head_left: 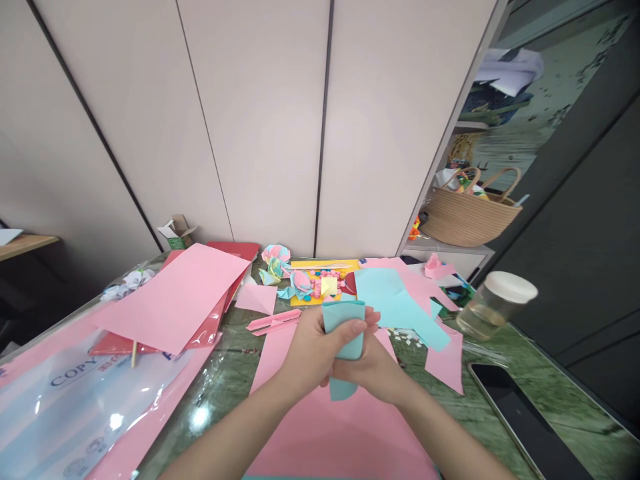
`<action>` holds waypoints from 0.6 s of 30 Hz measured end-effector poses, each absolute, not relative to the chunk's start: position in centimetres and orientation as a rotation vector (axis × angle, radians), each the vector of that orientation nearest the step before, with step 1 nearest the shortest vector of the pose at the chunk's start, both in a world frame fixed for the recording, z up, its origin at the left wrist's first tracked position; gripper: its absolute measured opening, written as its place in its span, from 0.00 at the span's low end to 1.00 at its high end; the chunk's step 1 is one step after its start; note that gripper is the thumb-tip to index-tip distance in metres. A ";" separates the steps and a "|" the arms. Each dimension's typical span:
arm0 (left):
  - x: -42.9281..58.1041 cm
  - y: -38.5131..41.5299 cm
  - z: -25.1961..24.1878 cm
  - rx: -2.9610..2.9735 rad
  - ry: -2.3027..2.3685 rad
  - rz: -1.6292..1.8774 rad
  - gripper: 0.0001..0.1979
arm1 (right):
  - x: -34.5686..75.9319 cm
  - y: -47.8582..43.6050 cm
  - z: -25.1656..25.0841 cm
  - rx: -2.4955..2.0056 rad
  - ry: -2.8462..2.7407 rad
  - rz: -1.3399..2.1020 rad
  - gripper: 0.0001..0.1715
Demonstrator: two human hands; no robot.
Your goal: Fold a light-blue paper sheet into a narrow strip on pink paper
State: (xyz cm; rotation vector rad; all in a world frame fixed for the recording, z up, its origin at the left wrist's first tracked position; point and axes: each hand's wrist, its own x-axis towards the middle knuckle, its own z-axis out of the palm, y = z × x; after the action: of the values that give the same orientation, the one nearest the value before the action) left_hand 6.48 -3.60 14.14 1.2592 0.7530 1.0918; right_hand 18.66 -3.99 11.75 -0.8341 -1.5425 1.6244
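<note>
blue paper (343, 317) upright, long axis vertical | left hand (313, 350) wrapped across its front | right hand (376, 371) apparently gripping behind | over pink sheet (320, 427)

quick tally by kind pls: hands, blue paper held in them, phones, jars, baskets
hands: 2, left hand and right hand
folded blue paper gripped by both: 1
phone: 1
lidded jar: 1
woven basket: 1
total: 6

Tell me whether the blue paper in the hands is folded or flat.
Folded: the blue paper doubles over at its top, gripped by left hand and right hand.
</note>
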 end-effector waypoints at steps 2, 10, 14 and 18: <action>6.4 -3.6 14.0 1.278 0.733 1.094 0.17 | 18.8 -4.0 11.9 -0.836 -1.566 1.646 0.12; 6.2 -3.7 14.2 1.300 0.672 1.022 0.20 | 19.1 -4.0 12.0 -0.818 -1.572 1.757 0.08; 6.1 -3.7 14.3 1.291 0.641 1.006 0.22 | 19.2 -3.9 11.5 -0.790 -1.543 1.809 0.08; 6.0 -3.7 14.4 1.286 0.614 1.002 0.21 | 19.2 -4.0 11.8 -0.761 -1.537 1.816 0.08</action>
State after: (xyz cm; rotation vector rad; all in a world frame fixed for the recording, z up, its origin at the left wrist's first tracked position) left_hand 5.99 -3.65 14.42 1.2856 0.6144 1.0019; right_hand 19.22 -3.99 11.81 -0.7612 -1.5370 1.8164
